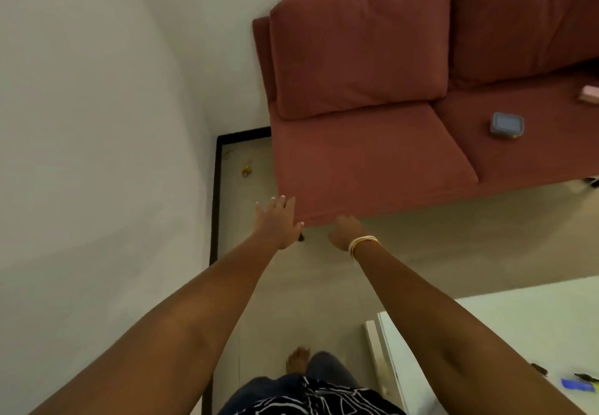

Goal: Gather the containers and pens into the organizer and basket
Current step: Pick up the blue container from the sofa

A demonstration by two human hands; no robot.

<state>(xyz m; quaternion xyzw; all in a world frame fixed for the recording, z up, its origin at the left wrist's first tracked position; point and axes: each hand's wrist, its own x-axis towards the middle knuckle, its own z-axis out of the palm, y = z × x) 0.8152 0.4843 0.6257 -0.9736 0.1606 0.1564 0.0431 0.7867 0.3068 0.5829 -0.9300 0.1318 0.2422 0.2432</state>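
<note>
A grey-blue lidded container [506,125] lies on the right seat of a dusty-red sofa [369,162]. A pink container [589,94] shows partly at the right edge, also on the sofa. My left hand [279,224] reaches toward the sofa's front left corner with its fingers spread and nothing in it. My right hand [346,232], with bangles on the wrist, hangs just below the sofa's front edge; its fingers curl away from me and I cannot tell whether they hold anything. Dark pens [583,376] and a blue object [577,385] lie on a white table at the bottom right.
The white table [505,333] fills the bottom right corner. A white wall is on the left, with a black skirting strip [216,200] along the floor. Small yellow items [247,171] lie on the floor beside the sofa. My bare foot [297,359] stands on the beige floor.
</note>
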